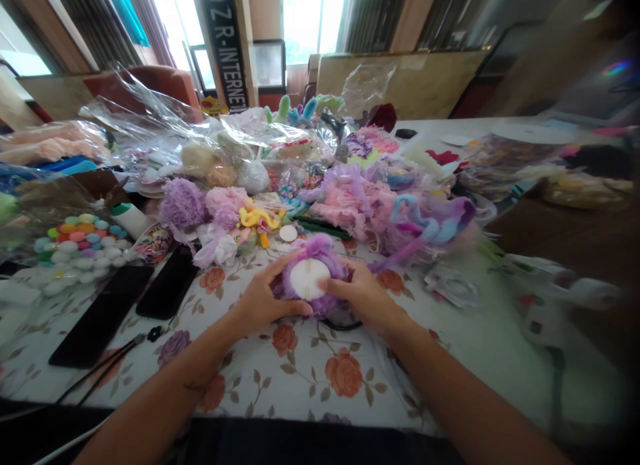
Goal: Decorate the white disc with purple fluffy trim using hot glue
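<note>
Between my two hands is a fluffy purple pompom-like craft piece (326, 248) with a round white disc (307, 279) on the side facing me. My left hand (267, 293) grips its left edge, thumb along the bottom. On the right edge, my right hand (363, 293) holds it with the thumb pressed on the disc. The fingers behind the piece are partly hidden. A dark curved rim shows on the table just below it. Beyond it lie a small white disc (288, 233) and yellow fuzzy strips (260, 217).
Pink and purple fluffy material (350, 201) and clear plastic bags heap across the back. Two black phones (103, 315) lie at left beside a bag of coloured pompoms (83, 241). At right is a white glue gun (550, 305), blurred. A flowered cloth (240, 378) covers the table.
</note>
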### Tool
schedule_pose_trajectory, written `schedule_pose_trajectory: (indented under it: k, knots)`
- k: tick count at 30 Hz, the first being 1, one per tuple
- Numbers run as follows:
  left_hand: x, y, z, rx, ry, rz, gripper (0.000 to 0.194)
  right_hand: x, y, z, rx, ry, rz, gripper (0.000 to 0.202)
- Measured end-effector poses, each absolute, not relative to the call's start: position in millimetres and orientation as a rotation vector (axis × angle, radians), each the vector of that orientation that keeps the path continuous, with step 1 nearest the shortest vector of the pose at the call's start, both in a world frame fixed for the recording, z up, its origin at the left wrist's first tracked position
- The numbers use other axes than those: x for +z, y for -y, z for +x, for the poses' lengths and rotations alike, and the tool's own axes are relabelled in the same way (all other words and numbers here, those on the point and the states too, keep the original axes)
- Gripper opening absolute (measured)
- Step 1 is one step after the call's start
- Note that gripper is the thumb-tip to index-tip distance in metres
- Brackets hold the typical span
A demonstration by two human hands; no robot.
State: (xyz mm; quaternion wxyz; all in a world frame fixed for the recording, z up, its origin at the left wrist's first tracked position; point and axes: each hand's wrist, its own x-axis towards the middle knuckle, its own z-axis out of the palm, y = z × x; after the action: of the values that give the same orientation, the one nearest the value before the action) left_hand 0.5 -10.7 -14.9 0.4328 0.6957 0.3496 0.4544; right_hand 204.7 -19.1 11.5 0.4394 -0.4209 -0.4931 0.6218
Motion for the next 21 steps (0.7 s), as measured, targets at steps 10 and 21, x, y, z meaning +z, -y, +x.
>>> schedule_pose_trajectory:
  k: [10,21]
  knots:
    - [-16.1,11.6,6.4,1.223,-0.848,1.719,0.072,9.8,21.4,201.7,1.633,1.174,-0.981,0.029]
    - [-15.5,13.2,9.2,1.259,-0.837,1.62,0.073,8.4,21.0,200.6,1.63,1.099,-0.974,0.029]
